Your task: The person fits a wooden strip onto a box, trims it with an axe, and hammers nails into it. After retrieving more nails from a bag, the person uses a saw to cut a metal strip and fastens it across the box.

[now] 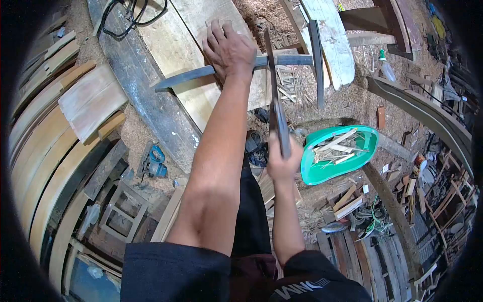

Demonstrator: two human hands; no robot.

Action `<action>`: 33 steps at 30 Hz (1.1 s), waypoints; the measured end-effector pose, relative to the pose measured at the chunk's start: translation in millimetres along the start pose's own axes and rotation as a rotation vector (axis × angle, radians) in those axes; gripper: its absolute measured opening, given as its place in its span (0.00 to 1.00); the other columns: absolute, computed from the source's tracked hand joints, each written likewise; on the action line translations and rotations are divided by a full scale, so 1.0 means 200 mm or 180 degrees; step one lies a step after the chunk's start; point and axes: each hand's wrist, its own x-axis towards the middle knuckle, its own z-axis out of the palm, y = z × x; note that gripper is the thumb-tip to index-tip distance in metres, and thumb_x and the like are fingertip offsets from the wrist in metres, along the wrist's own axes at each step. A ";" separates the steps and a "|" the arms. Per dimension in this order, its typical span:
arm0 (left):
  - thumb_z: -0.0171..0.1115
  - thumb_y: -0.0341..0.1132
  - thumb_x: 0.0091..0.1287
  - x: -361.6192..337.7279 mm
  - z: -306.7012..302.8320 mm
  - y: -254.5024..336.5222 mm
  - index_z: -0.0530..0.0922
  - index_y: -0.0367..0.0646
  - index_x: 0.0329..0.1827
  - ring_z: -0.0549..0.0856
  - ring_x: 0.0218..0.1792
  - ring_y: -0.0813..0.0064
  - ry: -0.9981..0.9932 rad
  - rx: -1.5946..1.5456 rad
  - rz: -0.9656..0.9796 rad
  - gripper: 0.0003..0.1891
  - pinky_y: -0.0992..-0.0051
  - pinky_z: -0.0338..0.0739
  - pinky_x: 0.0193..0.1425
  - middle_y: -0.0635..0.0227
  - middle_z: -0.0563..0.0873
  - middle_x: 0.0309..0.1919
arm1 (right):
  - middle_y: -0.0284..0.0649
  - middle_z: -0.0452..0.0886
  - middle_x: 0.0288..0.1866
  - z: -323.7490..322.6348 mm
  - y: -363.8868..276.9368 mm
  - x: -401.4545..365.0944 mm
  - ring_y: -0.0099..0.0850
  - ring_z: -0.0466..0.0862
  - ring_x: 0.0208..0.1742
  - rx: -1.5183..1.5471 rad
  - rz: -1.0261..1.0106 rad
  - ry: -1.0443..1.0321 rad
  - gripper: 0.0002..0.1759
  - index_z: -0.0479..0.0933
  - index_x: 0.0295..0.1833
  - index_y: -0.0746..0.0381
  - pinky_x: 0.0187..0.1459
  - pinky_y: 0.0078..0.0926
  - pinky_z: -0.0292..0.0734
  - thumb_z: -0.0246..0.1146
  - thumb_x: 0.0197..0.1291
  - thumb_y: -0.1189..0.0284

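My left hand (231, 49) presses down with spread fingers on a dark, narrow curved wooden piece (191, 75) that lies across pale planks (168, 43). The piece sticks out to the right past the planks' edge. My right hand (285, 158) is wrapped round the handle of a long, dark-bladed saw (274, 80). The blade points away from me and crosses the wooden piece to the right of my left hand. Whether its teeth touch the wood cannot be made out.
A green tub (309, 168) with wood scraps stands right of my right hand. A blue power tool (155, 162) lies at the lower left. Black cable (118, 34) loops over the planks. Stacked curved boards (50, 166) fill the left side; scrap wood (349, 204) lies at the right.
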 end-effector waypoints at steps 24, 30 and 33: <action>0.51 0.41 0.66 -0.01 0.02 0.00 0.67 0.41 0.73 0.60 0.77 0.57 0.0016 0.0099 -0.0080 0.31 0.49 0.47 0.78 0.55 0.64 0.76 | 0.28 0.66 0.17 -0.13 0.07 -0.23 0.16 0.67 0.20 -0.0168 -0.0100 -0.0061 0.15 0.71 0.23 0.62 0.23 0.23 0.62 0.65 0.63 0.74; 0.51 0.41 0.66 -0.01 0.02 0.00 0.67 0.41 0.73 0.60 0.77 0.58 0.0046 0.0141 -0.0045 0.31 0.49 0.47 0.78 0.55 0.64 0.76 | 0.34 0.67 0.15 0.10 0.01 0.29 0.19 0.66 0.19 -0.0219 -0.0172 -0.0172 0.14 0.71 0.25 0.64 0.22 0.26 0.63 0.64 0.62 0.71; 0.51 0.41 0.66 0.01 0.02 0.00 0.67 0.41 0.73 0.59 0.78 0.58 0.0023 0.0129 -0.0011 0.31 0.49 0.47 0.78 0.55 0.64 0.76 | 0.34 0.68 0.16 -0.07 0.06 -0.13 0.18 0.68 0.19 -0.0322 -0.0481 -0.0088 0.12 0.73 0.26 0.64 0.23 0.25 0.64 0.64 0.62 0.73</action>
